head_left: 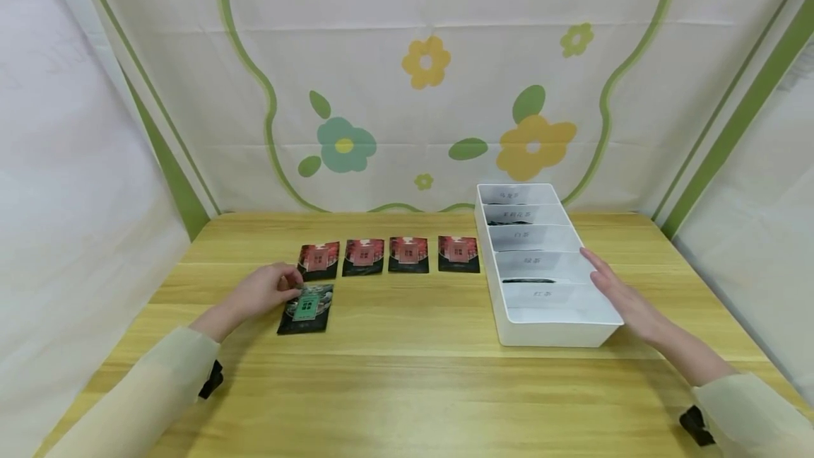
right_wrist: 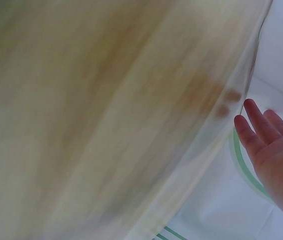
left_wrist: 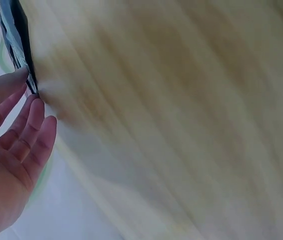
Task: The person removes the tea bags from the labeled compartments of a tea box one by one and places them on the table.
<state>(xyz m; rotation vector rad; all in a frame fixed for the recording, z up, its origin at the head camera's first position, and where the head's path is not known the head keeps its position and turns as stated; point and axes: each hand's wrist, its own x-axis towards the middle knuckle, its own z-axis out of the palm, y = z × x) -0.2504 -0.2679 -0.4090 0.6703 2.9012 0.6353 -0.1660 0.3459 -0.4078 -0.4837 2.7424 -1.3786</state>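
Four red-labelled packets (head_left: 363,257) lay rowed on the desk (head_left: 394,394).
Nearer, the left-hand grip (head_left: 270,290) pinched a green-labelled packet (head_left: 306,308); the right-hand grip (head_left: 631,304), straight-fingered, lay at the white box's (head_left: 550,335) side.

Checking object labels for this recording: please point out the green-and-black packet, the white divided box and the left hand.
Green-and-black packet (head_left: 307,308): head view, on its green printed panel.
White divided box (head_left: 556,334): head view, on its near outer wall.
Left hand (head_left: 262,292): head view, on the back of it.
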